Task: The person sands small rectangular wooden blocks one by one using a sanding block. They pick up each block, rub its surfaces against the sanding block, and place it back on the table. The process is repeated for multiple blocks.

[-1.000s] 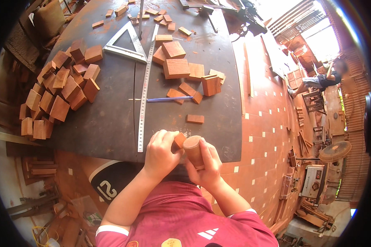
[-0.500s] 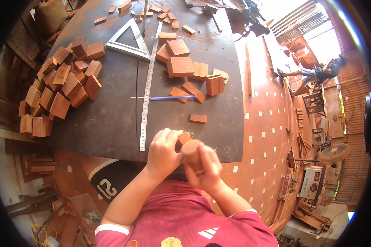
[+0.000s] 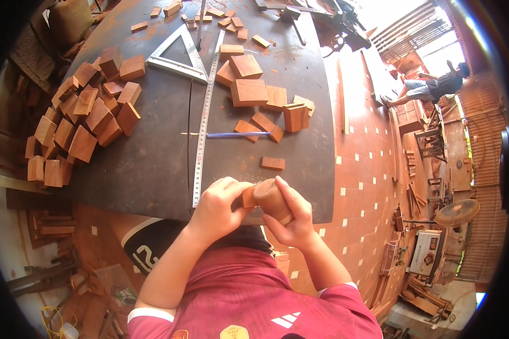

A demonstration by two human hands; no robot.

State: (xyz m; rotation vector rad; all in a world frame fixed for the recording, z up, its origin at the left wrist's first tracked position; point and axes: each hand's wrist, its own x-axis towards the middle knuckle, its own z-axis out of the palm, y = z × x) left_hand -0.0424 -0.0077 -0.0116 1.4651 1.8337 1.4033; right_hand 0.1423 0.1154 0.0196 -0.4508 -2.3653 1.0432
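At the near edge of the dark table, my left hand point(image 3: 218, 202) is closed around a small orange-brown wooden block point(image 3: 247, 198). My right hand point(image 3: 296, 213) grips a wooden cylinder point(image 3: 270, 199) with a flat round end, tilted up beside the block. The two pieces are close together; whether they touch is hard to tell. Just beyond my hands a small flat wooden block point(image 3: 272, 163) lies on the table. To the left of it runs a steel ruler point(image 3: 200, 164), with a blue pen point(image 3: 237, 135) lying across the table from its edge.
A large heap of wooden blocks point(image 3: 85, 118) covers the table's left side. More blocks point(image 3: 249, 92) and a metal triangle square point(image 3: 178, 68) lie farther off, near a clamp-like metal tool point(image 3: 291, 14). Right of the table is a tiled floor point(image 3: 362, 186); another person point(image 3: 435, 85) is at the far right.
My right hand has shifted slightly right and up with the cylinder, which has moved off the block's front. My left hand still holds the block. The other person has changed posture.
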